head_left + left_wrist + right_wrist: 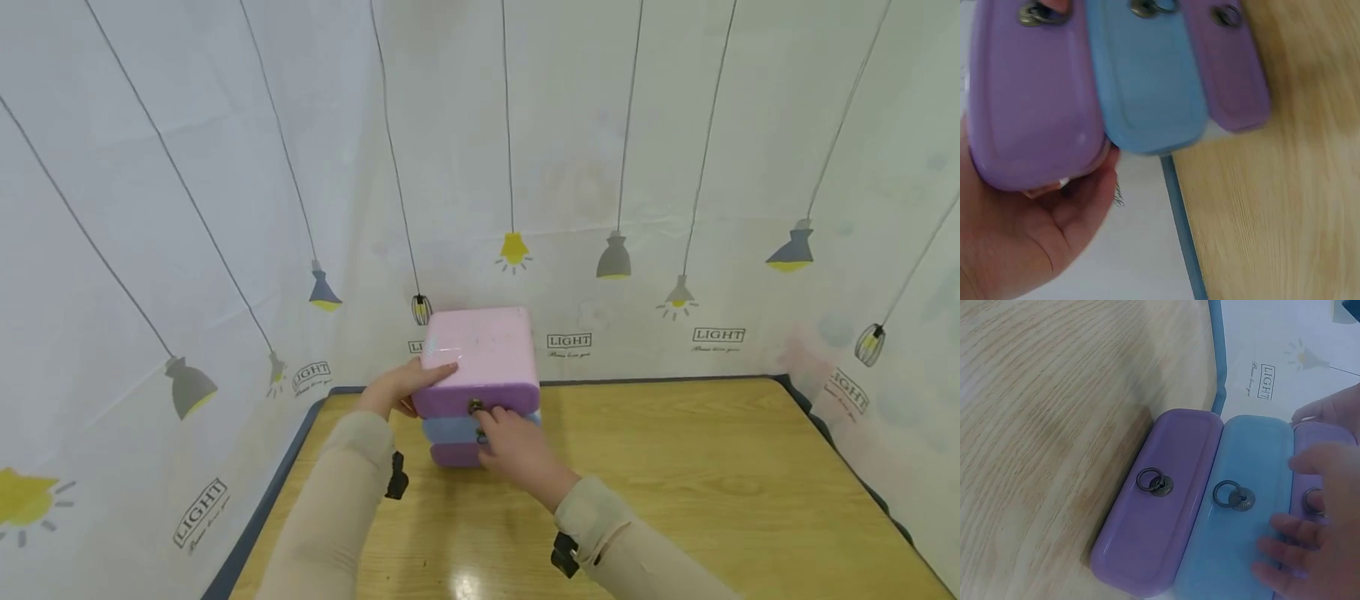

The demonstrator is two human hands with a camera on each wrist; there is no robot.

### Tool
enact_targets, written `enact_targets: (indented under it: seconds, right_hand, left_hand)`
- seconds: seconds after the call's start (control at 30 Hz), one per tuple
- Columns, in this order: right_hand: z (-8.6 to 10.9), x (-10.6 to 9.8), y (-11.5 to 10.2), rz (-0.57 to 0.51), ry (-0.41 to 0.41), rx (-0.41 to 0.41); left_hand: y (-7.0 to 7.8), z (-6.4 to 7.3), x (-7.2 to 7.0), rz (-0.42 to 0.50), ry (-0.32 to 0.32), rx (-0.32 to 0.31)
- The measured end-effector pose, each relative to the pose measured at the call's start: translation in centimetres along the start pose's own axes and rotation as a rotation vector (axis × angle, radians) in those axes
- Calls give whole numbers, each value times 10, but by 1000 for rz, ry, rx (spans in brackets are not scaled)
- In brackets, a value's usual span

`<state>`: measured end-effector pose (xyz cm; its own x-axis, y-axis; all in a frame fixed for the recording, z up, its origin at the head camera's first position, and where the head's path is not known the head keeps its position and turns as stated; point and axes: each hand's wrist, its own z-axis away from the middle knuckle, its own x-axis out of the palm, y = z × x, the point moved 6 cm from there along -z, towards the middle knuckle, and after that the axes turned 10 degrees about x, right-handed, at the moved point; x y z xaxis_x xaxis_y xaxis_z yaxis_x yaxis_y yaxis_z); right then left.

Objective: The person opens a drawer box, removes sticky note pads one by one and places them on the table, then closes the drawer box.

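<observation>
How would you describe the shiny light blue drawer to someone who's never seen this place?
Find the brown wood-grained table, then the small pink-topped chest of three stacked drawers near its far edge. The light blue drawer is the middle one. Only it is blue; its neighbours are the purple top drawer and the purple bottom drawer.

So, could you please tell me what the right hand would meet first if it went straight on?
The purple top drawer front, most likely; the right hand is at its ring pull, though depth is unclear.
</observation>
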<state>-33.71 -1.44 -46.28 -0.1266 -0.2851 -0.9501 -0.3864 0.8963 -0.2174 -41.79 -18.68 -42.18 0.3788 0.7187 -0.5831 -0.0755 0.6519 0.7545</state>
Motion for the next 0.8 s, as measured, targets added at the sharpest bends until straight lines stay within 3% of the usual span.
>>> enact_targets:
  seconds: [0.17, 0.3, 0.4, 0.67, 0.8]
  right_hand:
    - [-1, -2, -4, -21, 2, -6]
    - [-2, -6, -11, 4, 34, -82]
    - [-4, -7, -16, 45, 19, -117]
    - [0, -13, -25, 178, -24, -100]
    - [7, -15, -31, 282, 37, -150]
  left_hand:
    - [1, -2, 1, -16, -6, 26]
    - [-1, -4, 1, -6, -12, 46]
    - [-2, -5, -1, 11, -14, 56]
    - [-6, -6, -1, 5, 4, 59]
    - [-7, -6, 1, 12, 13, 59]
